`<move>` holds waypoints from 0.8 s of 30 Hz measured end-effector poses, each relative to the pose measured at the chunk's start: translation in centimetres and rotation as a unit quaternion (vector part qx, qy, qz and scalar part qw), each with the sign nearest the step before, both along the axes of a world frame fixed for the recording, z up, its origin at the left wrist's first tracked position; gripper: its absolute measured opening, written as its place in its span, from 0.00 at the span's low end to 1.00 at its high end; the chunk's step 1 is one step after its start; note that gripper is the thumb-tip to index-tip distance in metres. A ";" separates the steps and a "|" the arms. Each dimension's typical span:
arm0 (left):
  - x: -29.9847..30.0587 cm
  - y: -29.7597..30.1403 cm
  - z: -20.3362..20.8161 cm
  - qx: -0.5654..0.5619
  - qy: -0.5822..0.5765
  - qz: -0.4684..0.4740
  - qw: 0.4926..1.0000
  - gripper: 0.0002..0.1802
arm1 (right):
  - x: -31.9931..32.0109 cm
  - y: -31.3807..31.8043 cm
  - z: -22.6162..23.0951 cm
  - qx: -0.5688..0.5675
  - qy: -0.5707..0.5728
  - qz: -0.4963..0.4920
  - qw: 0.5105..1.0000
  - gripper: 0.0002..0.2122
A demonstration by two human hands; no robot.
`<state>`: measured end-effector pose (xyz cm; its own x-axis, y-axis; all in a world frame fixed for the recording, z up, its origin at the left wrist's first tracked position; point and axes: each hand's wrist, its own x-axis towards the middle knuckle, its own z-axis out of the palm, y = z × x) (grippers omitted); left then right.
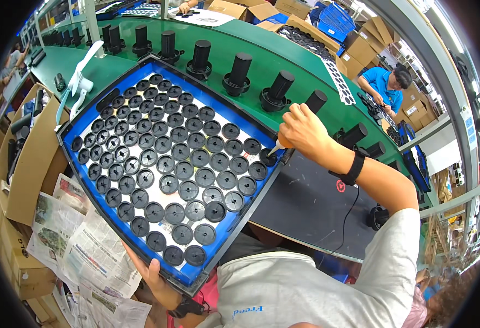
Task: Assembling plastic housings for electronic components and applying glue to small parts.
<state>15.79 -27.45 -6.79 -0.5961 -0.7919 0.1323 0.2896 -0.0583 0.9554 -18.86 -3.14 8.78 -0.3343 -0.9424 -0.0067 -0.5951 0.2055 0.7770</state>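
With the clock face laid over the blue tray [232, 221], upright as seen from the head, the left hand [162, 285] is at 6 o'clock, supporting the tray's lower edge; its fingers lie against the outer side, partly hidden, so I cannot tell how far they curl beneath. The right hand [304, 130], between 2 and 3 o'clock, has its fingers closed around an orange bottle [284, 141], whose pale nozzle [274, 150] points down to the left at the black disc [268, 158] by the 3 o'clock wall; whether the tip touches cannot be told. Many more black discs [183, 170] cover the tray floor in close rows. On the green table [300, 65], upright black cylinders [240, 68] on round bases curve from 11 to 2 o'clock. A small white fan [78, 82] stands at 10 to 11, an open cardboard box [35, 158] at 9, and newspapers [97, 251] spread at 7 to 8. Farther off at 2 o'clock, a co-worker [387, 90] in blue bends over more black parts.
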 end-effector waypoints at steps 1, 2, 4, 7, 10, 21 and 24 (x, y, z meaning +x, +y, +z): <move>-0.1 0.1 0.1 -0.002 0.001 0.000 1.000 0.57 | 0.1 0.0 -0.1 0.000 0.001 0.000 1.000 0.08; -0.1 0.1 0.2 -0.002 0.002 -0.001 1.000 0.57 | 0.3 -0.1 -0.2 0.005 0.007 -0.007 1.000 0.08; -0.2 0.3 0.5 -0.003 -0.004 0.011 1.000 0.57 | 0.6 -0.4 -0.1 0.010 0.014 -0.013 1.000 0.08; 0.2 -0.6 -1.2 -0.030 0.007 -0.006 1.000 0.58 | 1.0 -0.8 0.5 0.081 -0.020 -0.090 0.992 0.12; 0.1 -0.8 -1.3 -0.031 0.017 -0.013 0.999 0.58 | 0.2 -0.3 1.4 0.062 -0.084 -0.100 0.989 0.15; -0.2 -0.4 -0.5 -0.002 0.006 -0.001 1.000 0.58 | -2.6 9.5 8.6 -0.479 -0.544 -0.095 0.683 0.29; -0.3 -0.4 -0.8 0.002 0.019 -0.006 1.000 0.58 | -1.4 8.4 6.9 -0.401 -0.538 -0.083 0.737 0.29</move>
